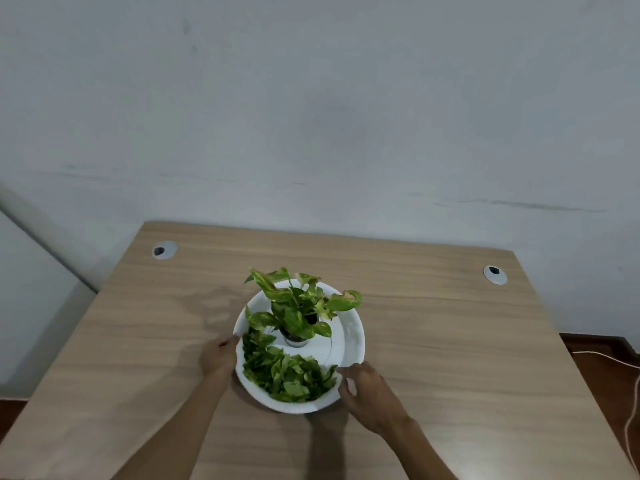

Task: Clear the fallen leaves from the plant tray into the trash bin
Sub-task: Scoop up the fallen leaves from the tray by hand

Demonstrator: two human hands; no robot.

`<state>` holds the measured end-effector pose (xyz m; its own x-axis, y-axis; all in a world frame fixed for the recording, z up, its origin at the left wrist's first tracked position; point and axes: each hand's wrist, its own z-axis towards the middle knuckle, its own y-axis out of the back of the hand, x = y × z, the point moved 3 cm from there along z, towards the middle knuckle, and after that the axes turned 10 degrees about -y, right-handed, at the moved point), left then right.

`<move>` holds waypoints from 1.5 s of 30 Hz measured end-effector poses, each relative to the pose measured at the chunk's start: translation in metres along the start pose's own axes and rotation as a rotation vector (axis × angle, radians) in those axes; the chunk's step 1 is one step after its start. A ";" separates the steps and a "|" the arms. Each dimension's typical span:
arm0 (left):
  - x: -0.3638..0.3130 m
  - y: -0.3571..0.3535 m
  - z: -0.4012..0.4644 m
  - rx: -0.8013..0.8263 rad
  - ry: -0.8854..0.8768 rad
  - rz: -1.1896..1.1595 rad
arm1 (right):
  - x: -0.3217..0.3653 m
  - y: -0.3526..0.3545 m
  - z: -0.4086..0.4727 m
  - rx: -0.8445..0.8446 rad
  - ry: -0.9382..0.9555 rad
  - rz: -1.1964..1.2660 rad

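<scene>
A round white plant tray sits in the middle of the wooden table. A small potted plant with green and yellow leaves stands in its centre. A heap of loose green fallen leaves fills the tray's near half. My left hand grips the tray's left rim, thumb over the edge. My right hand holds the near right rim, fingers curled around it. The tray looks slightly raised and tilted above its shadow. No trash bin is in view.
The light wooden table ends against a grey wall. Two round cable grommets sit near the back corners. A white cable lies on the floor to the right.
</scene>
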<state>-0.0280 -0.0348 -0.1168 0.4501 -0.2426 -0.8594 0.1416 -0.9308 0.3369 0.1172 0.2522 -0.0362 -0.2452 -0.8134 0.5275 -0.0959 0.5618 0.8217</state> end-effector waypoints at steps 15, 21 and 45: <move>-0.019 0.010 -0.009 0.008 -0.130 0.182 | -0.005 0.006 0.098 0.101 0.069 -0.188; -0.010 0.008 0.004 -0.031 -0.123 0.241 | 0.000 -0.026 0.135 0.134 0.092 -0.406; 0.000 0.010 -0.048 0.004 -0.028 0.056 | -0.017 -0.001 0.064 0.007 0.233 -0.364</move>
<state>0.0152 -0.0311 -0.0948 0.4321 -0.3024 -0.8496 0.1132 -0.9165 0.3837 0.0595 0.2754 -0.0605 0.0302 -0.9706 0.2386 -0.1429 0.2321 0.9621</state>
